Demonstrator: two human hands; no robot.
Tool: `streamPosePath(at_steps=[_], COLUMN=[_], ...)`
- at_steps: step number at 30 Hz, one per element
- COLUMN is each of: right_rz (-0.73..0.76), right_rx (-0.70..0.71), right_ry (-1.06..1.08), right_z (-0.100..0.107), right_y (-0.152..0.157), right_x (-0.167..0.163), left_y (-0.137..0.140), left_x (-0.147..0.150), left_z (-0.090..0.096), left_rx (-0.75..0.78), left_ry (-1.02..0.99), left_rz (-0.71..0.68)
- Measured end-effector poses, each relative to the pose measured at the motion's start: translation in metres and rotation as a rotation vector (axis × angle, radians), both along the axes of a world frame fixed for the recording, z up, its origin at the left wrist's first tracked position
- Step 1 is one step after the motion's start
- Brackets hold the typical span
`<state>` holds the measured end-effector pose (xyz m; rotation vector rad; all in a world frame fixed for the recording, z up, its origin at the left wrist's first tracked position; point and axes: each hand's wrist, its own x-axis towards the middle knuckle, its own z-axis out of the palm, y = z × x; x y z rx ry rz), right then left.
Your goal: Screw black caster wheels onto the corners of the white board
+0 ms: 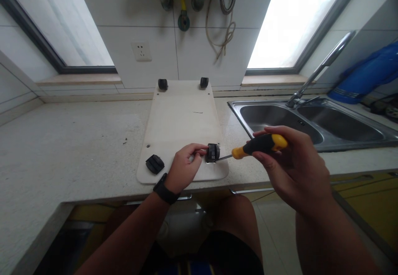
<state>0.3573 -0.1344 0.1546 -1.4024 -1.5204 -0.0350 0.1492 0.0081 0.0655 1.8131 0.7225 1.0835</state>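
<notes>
A pale board (183, 121) with rounded corners lies flat on the counter, a black caster wheel near each corner. My left hand (186, 163), with a black watch on its wrist, pinches the near-right caster (212, 153) between thumb and fingers. My right hand (295, 167) grips the yellow and black handle of a screwdriver (261, 145). Its shaft points left, and the tip meets the base of that caster. The near-left caster (154, 164) sits turned at an angle. At the far end are two more casters, one left (162, 84) and one right (204, 82).
A steel double sink (311, 121) with a tall faucet (323, 67) is set into the counter (77, 142) on the right. Behind it lies a blue item (363, 78). Pipe valves, a hose and a tied cord (228, 34) hang on the tiled wall above a socket (141, 52).
</notes>
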Motion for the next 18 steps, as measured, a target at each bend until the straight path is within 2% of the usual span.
streamPosePath(at_steps=[4, 9, 12, 18], right_rz=[-0.028, -0.15, -0.122, -0.071], right_rx=[-0.002, 0.054, 0.105, 0.086], right_ry=[-0.038, -0.192, -0.325, -0.485], right_z=[0.002, 0.008, 0.014, 0.028], right_y=[-0.002, 0.002, 0.008, 0.013], right_x=[-0.003, -0.013, -0.016, -0.017], left_y=[-0.001, 0.0, 0.0, -0.001], left_x=[0.0, -0.001, -0.001, 0.0], left_z=[0.001, 0.002, 0.002, 0.002], left_rx=[0.0, 0.001, 0.008, -0.002], left_ry=[0.002, -0.002, 0.003, -0.012], left_rz=[0.003, -0.001, -0.001, -0.004])
